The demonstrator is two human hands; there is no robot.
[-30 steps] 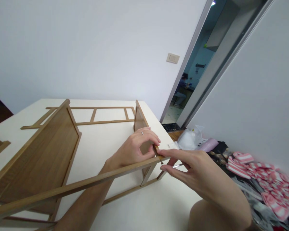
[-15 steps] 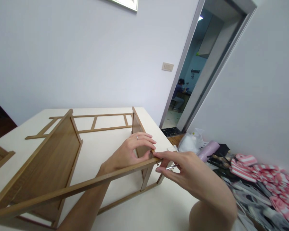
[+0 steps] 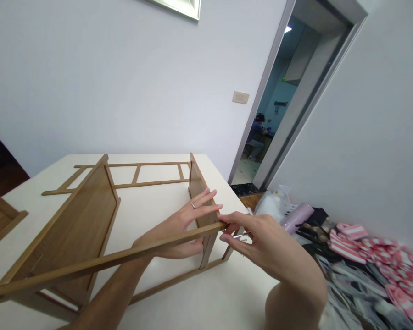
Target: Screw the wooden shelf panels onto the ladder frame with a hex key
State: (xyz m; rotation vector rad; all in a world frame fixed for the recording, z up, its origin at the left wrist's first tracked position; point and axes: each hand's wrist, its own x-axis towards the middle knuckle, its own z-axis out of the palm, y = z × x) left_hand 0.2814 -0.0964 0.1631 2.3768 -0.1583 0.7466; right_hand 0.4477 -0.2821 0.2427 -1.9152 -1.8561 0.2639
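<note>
A partly joined wooden rack stands on the white table (image 3: pixel 189 307). Its long front rail (image 3: pixel 99 265) runs from the lower left to the corner at my right hand. My left hand (image 3: pixel 189 215) has its fingers stretched out beside the right wooden panel (image 3: pixel 197 178), with the thumb lower down, behind the rail. At the rail's right end, my right hand (image 3: pixel 265 236) pinches a thin metal tool (image 3: pixel 241 235), and its fingertips touch the corner. The tool's exact kind is hidden by the fingers. A larger wooden panel (image 3: pixel 74 220) stands on the left side.
A ladder-like wooden side frame (image 3: pixel 136 175) lies at the table's back. Another wooden piece (image 3: pixel 2 220) is at the left edge. Plastic bags (image 3: pixel 273 204), a purple roll (image 3: pixel 298 217) and red-striped cloth (image 3: pixel 371 247) lie on the right. Through the doorway a person (image 3: pixel 256 137) sits.
My left hand has let go of the panel corner; its fingers have straightened and the thumb has dropped below the rail. My right hand stays at the corner with the tool.
</note>
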